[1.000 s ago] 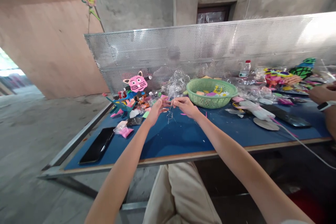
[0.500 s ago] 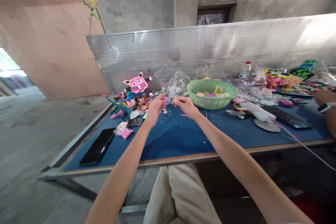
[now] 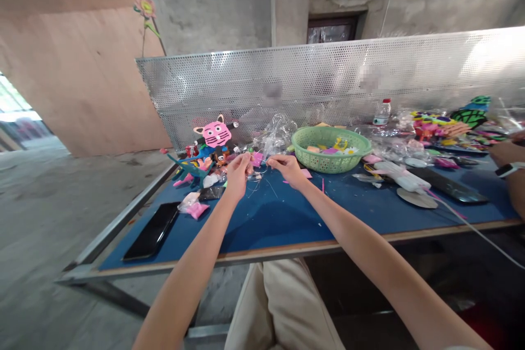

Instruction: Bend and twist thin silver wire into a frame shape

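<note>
Over the blue tabletop (image 3: 266, 224), my left hand (image 3: 239, 174) is closed in a pinch, thumb against fingers. A short gap to the right, my right hand (image 3: 289, 169) pinches too, its fingertips pointing at the left hand. A faint thin wire (image 3: 262, 164) shows between the fingertips; its ends are too fine to follow. Loose loops of thin wire (image 3: 270, 188) lie on the table below. Just behind the left fingertips is a pink packet (image 3: 257, 159). A pink piece (image 3: 305, 173) lies beside the right hand.
A green plastic basket (image 3: 332, 164) with coloured pieces stands behind my right hand. At left are a pink cat-face figure (image 3: 216, 134), small clay figures and a black phone (image 3: 152, 231). Clear plastic wrap (image 3: 281, 131) lies behind. On the right are a power strip (image 3: 400, 175) and another person's arm (image 3: 508, 169).
My hands have drawn slightly apart, and the left fingers have closed into a tighter pinch. More of the pink packet and the pink piece shows now. The view has shifted slightly.
</note>
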{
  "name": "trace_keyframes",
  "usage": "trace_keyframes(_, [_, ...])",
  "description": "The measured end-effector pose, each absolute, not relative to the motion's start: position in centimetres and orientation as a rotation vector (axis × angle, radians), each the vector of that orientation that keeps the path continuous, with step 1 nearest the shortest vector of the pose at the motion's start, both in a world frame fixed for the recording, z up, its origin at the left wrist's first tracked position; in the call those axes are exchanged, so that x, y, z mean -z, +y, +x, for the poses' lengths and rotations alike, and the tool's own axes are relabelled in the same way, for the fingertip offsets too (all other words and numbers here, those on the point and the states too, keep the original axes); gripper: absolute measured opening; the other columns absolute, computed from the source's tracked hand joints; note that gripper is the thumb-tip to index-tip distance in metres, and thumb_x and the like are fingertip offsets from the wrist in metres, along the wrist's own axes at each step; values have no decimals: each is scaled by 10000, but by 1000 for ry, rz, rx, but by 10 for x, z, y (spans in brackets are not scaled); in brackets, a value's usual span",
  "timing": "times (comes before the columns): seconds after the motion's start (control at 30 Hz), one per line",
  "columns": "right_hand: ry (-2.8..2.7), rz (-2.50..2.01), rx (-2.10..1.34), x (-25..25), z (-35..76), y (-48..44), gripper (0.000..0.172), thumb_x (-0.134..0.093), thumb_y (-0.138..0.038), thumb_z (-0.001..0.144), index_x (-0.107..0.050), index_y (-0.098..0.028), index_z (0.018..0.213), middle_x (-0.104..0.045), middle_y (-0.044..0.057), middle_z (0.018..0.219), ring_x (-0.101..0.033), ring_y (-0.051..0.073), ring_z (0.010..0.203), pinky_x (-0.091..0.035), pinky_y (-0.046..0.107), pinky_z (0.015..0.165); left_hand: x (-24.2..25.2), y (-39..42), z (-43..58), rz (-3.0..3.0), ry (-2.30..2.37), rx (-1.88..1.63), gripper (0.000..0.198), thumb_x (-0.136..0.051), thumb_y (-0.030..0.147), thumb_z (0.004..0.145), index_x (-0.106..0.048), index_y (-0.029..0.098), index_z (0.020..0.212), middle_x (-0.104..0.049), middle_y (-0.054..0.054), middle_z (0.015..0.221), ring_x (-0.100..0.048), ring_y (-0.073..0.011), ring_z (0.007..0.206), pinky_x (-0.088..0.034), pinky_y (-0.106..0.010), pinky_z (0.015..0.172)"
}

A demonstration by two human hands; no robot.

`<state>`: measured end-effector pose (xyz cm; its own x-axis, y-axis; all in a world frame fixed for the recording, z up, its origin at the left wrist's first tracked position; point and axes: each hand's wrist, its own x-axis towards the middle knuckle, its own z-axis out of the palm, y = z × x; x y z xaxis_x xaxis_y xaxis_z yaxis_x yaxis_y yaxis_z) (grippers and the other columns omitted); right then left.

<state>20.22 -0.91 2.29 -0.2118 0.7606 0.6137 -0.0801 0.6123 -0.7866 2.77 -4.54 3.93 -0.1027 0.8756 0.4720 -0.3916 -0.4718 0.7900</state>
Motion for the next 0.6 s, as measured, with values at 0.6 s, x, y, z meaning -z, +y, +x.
trace_keyframes(0.6, [-1648,-537,-919,-29,209,-13,273,-758,-453,757,-765,-185,810,-690,21,741,-563,142,670,-453,277,657,-51,-52,17,975,439,-1364,215,-745,256,786,-572,136,743,-488,45,663,-316,-17,451,-313,-161,426])
